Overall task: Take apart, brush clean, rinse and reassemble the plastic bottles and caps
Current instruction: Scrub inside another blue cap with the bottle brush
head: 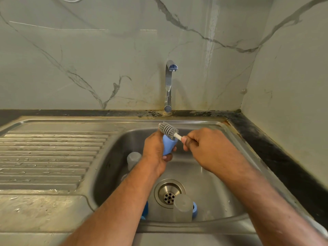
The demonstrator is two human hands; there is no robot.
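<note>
L hand (156, 151) gripping blue cap (169, 145) over sink (221, 192); R hand (205, 148) pinching brush (167, 130) handle, bristles touching cap top.

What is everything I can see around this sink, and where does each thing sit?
Grey silicone bottle brush with white handle: one, its head against the top of the blue piece, above the basin.
Blue plastic bottle piece: one, held over the basin.
Grey translucent plastic bottle: one, lying near the drain, blue part at its end.
Second grey plastic bottle: one, by the basin's left wall.
Blue plastic part: one, partly hidden under the left forearm.
Stainless steel sink: one, ribbed drainboard at left.
Chrome tap: one, behind the basin, no water running.
Left hand: grip around the blue piece.
Right hand: grip on the brush handle.
</note>
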